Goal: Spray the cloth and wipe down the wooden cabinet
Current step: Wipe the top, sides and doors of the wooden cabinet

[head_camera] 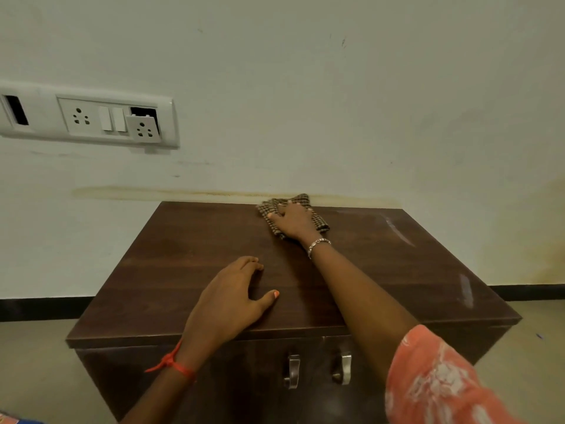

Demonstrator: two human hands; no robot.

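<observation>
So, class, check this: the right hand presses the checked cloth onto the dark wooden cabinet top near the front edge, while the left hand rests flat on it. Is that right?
One detail is wrong. The head view shows the right hand pressing the brown checked cloth near the back edge of the dark wooden cabinet top, by the wall, not the front. The left hand does rest flat on it.
</observation>
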